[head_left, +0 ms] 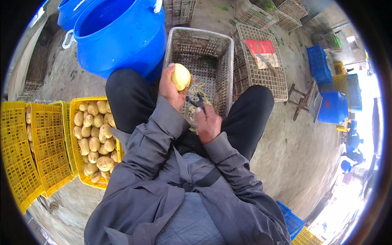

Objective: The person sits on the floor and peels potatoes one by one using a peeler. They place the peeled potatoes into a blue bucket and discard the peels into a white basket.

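Observation:
My left hand [174,92] holds a peeled, pale yellow potato [180,77] over the near left part of a grey plastic crate [225,76]. Just to the right and lower, my right hand [209,124] grips a dark peeler [199,101], its head close to the potato but apart from it. Peelings [199,89] lie in the crate beneath both hands. The crate stands between my knees. Unpeeled potatoes [94,144] fill a yellow crate [74,122] to my left.
Blue plastic barrels [122,46] stand at the front left. A knife [268,64] and a red packet [260,47] lie on an upturned crate [269,82] at the front right. Beyond it stands a small wooden stool [307,99]. More yellow crates [50,153] are at the far left.

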A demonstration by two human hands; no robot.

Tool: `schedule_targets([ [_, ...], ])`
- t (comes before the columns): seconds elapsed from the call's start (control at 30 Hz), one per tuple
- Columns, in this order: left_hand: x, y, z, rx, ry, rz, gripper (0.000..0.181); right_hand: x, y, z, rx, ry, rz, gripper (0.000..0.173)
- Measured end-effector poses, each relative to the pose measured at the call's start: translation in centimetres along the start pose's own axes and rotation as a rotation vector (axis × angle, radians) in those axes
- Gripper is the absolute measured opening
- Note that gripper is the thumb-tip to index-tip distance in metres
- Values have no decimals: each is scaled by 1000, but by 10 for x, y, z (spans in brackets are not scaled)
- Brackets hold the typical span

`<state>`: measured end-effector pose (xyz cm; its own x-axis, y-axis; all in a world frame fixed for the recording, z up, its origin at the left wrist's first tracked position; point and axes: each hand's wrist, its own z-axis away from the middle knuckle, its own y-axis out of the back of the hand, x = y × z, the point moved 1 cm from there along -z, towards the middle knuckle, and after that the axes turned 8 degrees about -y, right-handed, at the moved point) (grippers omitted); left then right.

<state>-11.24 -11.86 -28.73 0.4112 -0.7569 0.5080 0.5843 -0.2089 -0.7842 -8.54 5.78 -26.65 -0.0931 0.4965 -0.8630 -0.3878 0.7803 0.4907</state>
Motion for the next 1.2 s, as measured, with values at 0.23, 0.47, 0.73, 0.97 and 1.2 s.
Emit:
schedule_targets([
  [0.23, -4, 1, 2, -48, 36, 14, 36, -23, 8, -13, 25, 11, -34, 25],
  [0.47, -7, 7, 6, -79, 195, -24, 55, -21, -21, -12, 57, 126, 1, 21],
  [0.73, -5, 4, 5, 71, 193, 130, 58, -16, -26, 3, 44, 59, 21, 24],
  [0.97, 1, -8, 11, 111, 136, 94, 57, -9, -13, 5, -37, -36, -59, 25],
  [1.2, -8, -6, 15, 63, 126, 110, 54, -23, -18, -12, -129, -412, -695, 33],
])
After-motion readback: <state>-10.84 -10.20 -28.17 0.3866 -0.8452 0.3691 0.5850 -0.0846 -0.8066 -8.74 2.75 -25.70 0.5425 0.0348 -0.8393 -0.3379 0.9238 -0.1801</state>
